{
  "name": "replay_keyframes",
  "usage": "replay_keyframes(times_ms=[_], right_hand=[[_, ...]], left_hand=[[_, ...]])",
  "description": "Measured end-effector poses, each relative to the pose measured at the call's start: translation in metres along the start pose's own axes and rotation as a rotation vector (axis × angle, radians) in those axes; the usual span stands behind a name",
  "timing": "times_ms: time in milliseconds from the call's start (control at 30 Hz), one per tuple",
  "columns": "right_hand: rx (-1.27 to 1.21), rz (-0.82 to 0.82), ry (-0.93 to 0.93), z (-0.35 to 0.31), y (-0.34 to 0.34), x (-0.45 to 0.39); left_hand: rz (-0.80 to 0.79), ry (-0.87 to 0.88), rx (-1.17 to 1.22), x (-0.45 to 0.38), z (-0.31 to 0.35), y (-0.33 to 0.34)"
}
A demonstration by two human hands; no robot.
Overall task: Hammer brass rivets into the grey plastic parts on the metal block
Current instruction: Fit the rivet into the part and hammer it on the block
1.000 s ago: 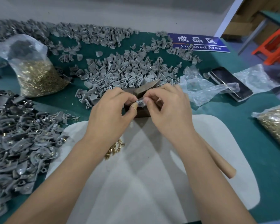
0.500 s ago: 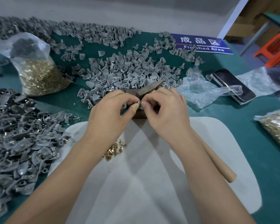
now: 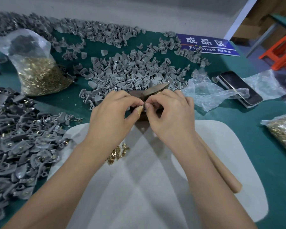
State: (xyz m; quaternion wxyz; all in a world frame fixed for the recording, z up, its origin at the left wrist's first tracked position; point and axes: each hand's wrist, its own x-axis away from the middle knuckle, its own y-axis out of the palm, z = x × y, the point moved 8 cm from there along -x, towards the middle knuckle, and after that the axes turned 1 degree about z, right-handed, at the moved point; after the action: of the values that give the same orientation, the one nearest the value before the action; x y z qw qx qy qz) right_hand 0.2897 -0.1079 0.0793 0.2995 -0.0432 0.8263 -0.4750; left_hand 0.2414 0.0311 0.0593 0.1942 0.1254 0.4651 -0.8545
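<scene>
Though my two hands hide most of it, the metal block (image 3: 141, 117) sits at the far edge of the white mat (image 3: 155, 187), and the small grey plastic part (image 3: 144, 105) I am working is pinched over it, between my fingertips; whether a rivet is already seated in it I cannot tell. I judge the part light, stiff and a little slick, so it wants holding by its edges, with the rivet hole left free; a brass rivet would be tiny and quick to roll, best taken by its shank between thumb and forefinger. My left hand (image 3: 113, 114) is curled, its taped thumb and forefinger closed on the part; my right hand (image 3: 170, 115) is curled likewise, thumb and forefinger nipping the same spot from the other side. The hammer (image 3: 155, 91) lies under my right hand, head just beyond my knuckles, wooden handle running back beneath the wrist; I am not gripping it. Loose brass rivets (image 3: 117, 153) lie on the mat by my left forearm; beyond the block is a heap of grey parts (image 3: 130, 70), to the left a pile of riveted parts (image 3: 18, 138) and a bag of rivets (image 3: 38, 70), to the right a phone (image 3: 239, 88).
</scene>
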Motion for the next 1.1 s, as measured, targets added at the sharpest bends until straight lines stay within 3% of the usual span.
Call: replay_keyframes(times_ms=[700, 967, 1100], right_hand=[[-0.035, -0.115, 0.129, 0.006, -0.004, -0.003], [0.162, -0.171, 0.04, -0.007, -0.007, -0.011], [0.204, -0.249, 0.04, -0.009, -0.005, -0.02]], left_hand=[[0.019, 0.035, -0.072, -0.001, 0.004, -0.002], [0.017, 0.052, -0.025, 0.0, 0.003, 0.0], [-0.066, 0.073, 0.053, -0.003, -0.001, 0.001]])
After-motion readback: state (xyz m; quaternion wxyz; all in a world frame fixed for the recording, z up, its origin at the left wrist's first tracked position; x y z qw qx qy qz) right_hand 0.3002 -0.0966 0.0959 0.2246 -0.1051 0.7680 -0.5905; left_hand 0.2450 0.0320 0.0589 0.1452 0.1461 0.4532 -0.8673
